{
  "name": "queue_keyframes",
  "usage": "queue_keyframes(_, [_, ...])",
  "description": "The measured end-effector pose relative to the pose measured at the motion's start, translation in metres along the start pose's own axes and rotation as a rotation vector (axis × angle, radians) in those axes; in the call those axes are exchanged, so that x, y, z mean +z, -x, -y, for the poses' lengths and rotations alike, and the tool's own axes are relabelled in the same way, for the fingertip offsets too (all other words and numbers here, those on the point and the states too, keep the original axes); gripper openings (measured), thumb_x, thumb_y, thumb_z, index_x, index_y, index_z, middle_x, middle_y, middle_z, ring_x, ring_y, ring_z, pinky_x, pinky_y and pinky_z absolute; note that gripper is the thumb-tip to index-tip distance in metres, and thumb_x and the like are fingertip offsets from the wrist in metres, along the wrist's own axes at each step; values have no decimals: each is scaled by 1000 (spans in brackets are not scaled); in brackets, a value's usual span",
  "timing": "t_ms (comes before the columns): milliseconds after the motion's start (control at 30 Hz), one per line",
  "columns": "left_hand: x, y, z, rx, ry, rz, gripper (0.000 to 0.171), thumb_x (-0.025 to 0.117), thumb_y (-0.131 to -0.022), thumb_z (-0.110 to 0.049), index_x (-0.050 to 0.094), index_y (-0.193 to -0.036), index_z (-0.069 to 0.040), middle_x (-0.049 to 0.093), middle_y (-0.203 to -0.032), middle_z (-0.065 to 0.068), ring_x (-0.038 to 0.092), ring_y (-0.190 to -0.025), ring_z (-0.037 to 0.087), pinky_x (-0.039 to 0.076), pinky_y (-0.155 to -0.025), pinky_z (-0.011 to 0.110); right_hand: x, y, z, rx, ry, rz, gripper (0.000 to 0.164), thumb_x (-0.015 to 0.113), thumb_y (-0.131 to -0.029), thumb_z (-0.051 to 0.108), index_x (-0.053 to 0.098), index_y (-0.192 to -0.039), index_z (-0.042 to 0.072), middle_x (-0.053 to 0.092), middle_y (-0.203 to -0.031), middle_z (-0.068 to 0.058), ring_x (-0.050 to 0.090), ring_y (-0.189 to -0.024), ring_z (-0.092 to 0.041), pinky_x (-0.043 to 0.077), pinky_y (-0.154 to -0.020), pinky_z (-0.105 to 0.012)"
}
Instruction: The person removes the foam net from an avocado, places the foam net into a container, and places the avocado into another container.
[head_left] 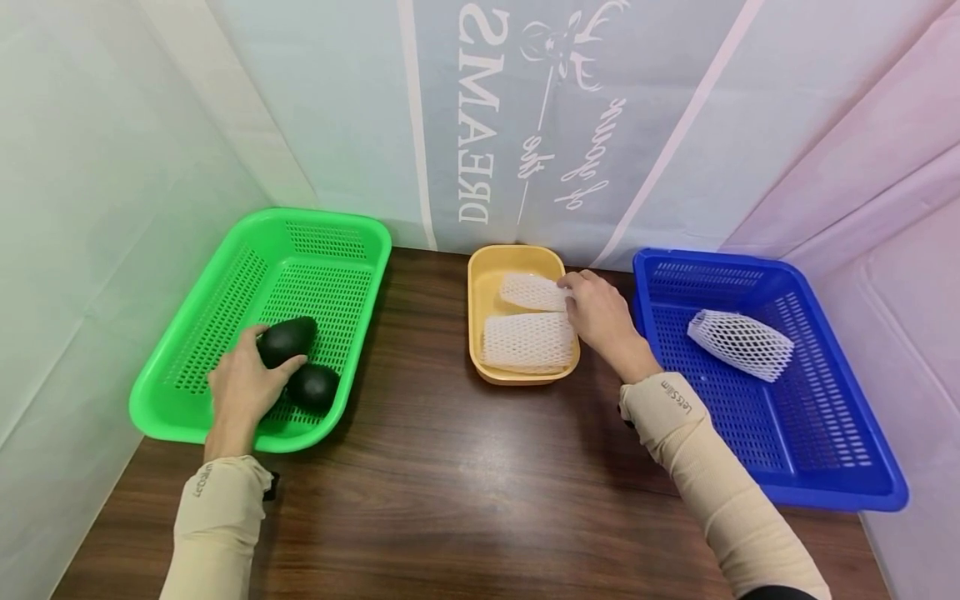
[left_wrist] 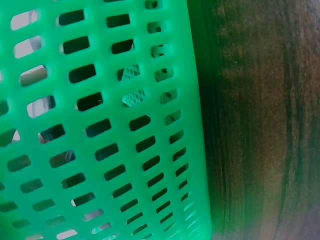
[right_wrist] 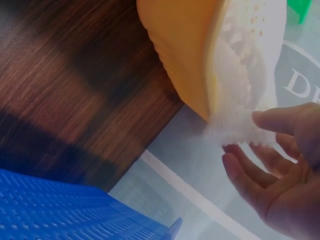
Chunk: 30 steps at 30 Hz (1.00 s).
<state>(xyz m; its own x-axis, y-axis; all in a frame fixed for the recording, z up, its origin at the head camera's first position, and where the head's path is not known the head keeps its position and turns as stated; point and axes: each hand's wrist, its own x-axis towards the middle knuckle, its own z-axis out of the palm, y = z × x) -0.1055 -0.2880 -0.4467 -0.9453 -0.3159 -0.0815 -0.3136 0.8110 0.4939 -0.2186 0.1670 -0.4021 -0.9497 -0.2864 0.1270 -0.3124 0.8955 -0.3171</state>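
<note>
In the head view, my left hand [head_left: 243, 379] is inside the green basket [head_left: 367, 325], fingers and thumb around a black, egg-shaped fruit like an avocado [head_left: 291, 340]. A second, rounder black fruit [head_left: 313, 390] lies just below my thumb. Only the basket's slotted wall [left_wrist: 110, 145] and the table show in the left wrist view; that hand is hidden there. My right hand [head_left: 596, 312] pinches the end of a white foam net sleeve [head_left: 528, 292] at the yellow tub's [head_left: 478, 292] right rim. Another, wider foam net sleeve [head_left: 528, 342] lies in front of it inside the tub.
To the right, a blue basket [head_left: 832, 492] holds one foam net sleeve [head_left: 741, 343] with open mesh. Brown wooden table [head_left: 450, 508] runs beneath the containers. A printed cloth [head_left: 360, 125] hangs right behind them, with pale sheets at both sides.
</note>
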Motion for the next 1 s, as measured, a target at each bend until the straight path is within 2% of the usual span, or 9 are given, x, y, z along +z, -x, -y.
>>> queue_keyframes(100, [0,0,-1,2,4,4,81,70,-91,-42,34,-151,-3,53,-130,37,50,-112,55,32,-91,65,0,-1,1,-14,-29,-29,24,59,-93,1,67,-116,1,66,-116,-21,65,-102,-43,54,-80,-58])
queue_keyframes(167, [0,1,-1,4,5,8,81,70,-90,-43,34,-151,-3,54,-129,36,51,-110,54,33,-90,64,0,-2,2,-10,-30,-17,25,62,-94,6,65,-119,3,66,-119,-19,65,-104,-43,54,-79,-59])
queue_keyframes(400, [2,1,-1,24,-5,37,80,68,-91,-46,35,-151,-5,51,-135,35,49,-112,55,32,-88,66,-4,0,4,54,23,90,49,71,-92,20,54,-137,6,58,-135,-22,62,-110,-46,53,-83,-62])
queue_keyframes(633, [2,1,0,66,-29,75,79,69,-91,-47,38,-150,-3,46,-137,37,46,-116,56,31,-88,72,-8,3,0,83,35,110,54,70,-93,26,52,-139,5,58,-133,-22,61,-112,-43,52,-87,-60])
queue_keyframes(1000, [4,2,2,63,-34,113,82,63,-93,-52,35,-151,-2,41,-143,37,41,-122,59,27,-92,74,-11,8,-9,111,37,174,59,72,-91,31,51,-139,5,58,-130,-23,60,-111,-43,50,-86,-60])
